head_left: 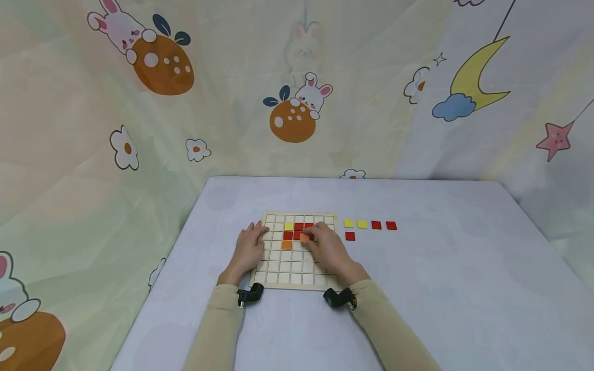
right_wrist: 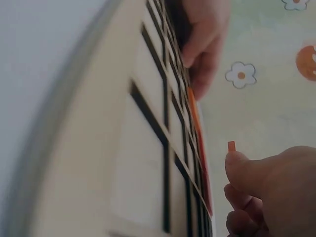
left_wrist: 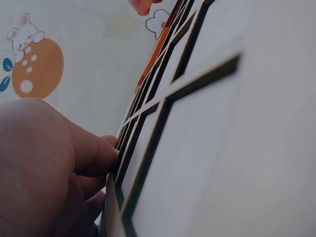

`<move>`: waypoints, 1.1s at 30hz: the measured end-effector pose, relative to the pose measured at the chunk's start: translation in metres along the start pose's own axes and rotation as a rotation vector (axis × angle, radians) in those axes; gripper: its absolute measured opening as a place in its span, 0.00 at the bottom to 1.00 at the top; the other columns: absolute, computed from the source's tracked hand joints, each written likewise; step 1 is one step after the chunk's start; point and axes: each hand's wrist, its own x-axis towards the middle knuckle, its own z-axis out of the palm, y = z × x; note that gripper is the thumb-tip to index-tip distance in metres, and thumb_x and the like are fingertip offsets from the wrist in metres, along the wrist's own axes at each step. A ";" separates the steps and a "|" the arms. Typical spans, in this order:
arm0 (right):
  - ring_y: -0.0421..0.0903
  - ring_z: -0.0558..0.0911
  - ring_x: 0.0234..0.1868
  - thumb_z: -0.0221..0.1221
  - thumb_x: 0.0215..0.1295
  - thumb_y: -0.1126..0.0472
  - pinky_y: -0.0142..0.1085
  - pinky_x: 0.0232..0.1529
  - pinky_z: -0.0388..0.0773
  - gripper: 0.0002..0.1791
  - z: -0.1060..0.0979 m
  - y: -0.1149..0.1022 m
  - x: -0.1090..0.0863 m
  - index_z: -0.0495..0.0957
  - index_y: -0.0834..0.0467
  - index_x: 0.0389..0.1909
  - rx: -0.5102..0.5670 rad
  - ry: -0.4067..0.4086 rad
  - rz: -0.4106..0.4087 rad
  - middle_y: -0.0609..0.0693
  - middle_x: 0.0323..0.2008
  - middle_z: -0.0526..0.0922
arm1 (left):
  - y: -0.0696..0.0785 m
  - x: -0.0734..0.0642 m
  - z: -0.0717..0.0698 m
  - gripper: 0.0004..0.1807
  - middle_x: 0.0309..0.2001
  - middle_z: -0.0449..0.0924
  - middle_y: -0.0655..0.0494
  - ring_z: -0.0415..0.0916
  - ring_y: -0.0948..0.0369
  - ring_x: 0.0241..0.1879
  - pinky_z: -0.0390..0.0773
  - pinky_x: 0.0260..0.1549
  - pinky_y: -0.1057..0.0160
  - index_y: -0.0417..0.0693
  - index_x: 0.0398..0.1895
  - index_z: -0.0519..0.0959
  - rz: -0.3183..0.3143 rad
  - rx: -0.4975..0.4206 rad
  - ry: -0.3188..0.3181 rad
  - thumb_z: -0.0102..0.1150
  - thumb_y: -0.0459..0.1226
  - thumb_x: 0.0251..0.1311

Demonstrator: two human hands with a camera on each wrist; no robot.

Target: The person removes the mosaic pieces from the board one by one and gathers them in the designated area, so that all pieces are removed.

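Observation:
A pale wooden grid board [head_left: 278, 281] lies on the table with red, yellow and orange square tiles on its upper part. My left hand [head_left: 249, 248] rests at the board's left edge, its fingertips touching the rim; the left wrist view shows this hand [left_wrist: 54, 163] close against the edge. Over the board, my right hand [head_left: 328, 249] pinches an orange tile [head_left: 304, 238] between thumb and finger. In the right wrist view a corner of that tile [right_wrist: 231, 146] sticks out past the thumb, clear of the board. Another orange tile [head_left: 286, 245] lies in a lower cell.
Right of the board lie two yellow tiles [head_left: 362, 224] and several red tiles [head_left: 391, 225] in two rows. A pale cloth covers the table [head_left: 445, 288]. Behind it hangs a curtain [head_left: 232, 93] printed with rabbits and flowers. Each wrist wears a black camera [head_left: 250, 293].

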 end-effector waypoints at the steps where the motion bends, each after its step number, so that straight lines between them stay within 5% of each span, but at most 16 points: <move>1: 0.44 0.77 0.44 0.65 0.64 0.57 0.36 0.48 0.79 0.17 -0.002 0.001 0.000 0.82 0.54 0.54 0.010 0.004 0.004 0.45 0.48 0.77 | 0.000 0.000 0.000 0.22 0.75 0.55 0.45 0.42 0.48 0.76 0.35 0.75 0.48 0.42 0.64 0.73 -0.001 0.001 0.001 0.45 0.30 0.67; 20: 0.46 0.77 0.49 0.64 0.65 0.57 0.42 0.51 0.79 0.16 -0.031 0.019 -0.005 0.82 0.53 0.53 0.021 0.013 0.081 0.47 0.50 0.76 | 0.003 -0.001 0.001 0.22 0.75 0.55 0.47 0.42 0.50 0.77 0.35 0.75 0.50 0.43 0.64 0.73 -0.020 0.014 0.005 0.44 0.30 0.68; 33: 0.48 0.74 0.39 0.65 0.63 0.61 0.36 0.38 0.76 0.16 -0.057 0.044 -0.010 0.82 0.55 0.52 0.029 0.038 0.147 0.49 0.48 0.78 | 0.004 -0.003 0.000 0.22 0.75 0.55 0.45 0.41 0.48 0.76 0.35 0.74 0.48 0.42 0.64 0.73 -0.014 0.007 0.000 0.44 0.30 0.67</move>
